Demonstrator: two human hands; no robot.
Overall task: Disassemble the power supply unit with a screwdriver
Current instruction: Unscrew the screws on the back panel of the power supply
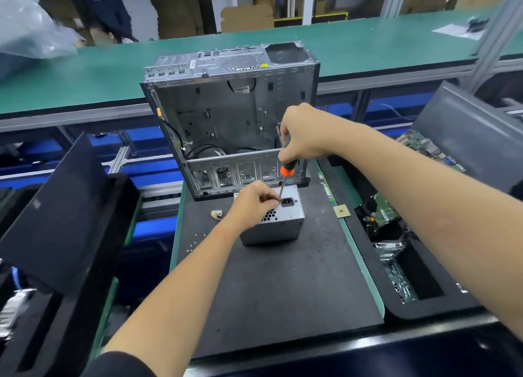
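Note:
A grey metal power supply unit (280, 228) stands on the black mat (283, 291), its socket face up. My right hand (301, 134) grips the black-and-orange handle of a screwdriver (285, 175), held nearly upright. Its tip meets the unit's top face just left of the power socket. My left hand (253, 202) rests on the unit's top left, fingers curled and pinching at the shaft near the tip. A bundle of the unit's wires (216, 214) pokes out to the left of my wrist.
An open, emptied computer case (226, 116) stands just behind the unit. A loose chip (341, 211) lies on the mat's right edge. Bins with circuit boards (382, 209) sit to the right, black bins to the left. Small screws (195, 242) lie left of the unit.

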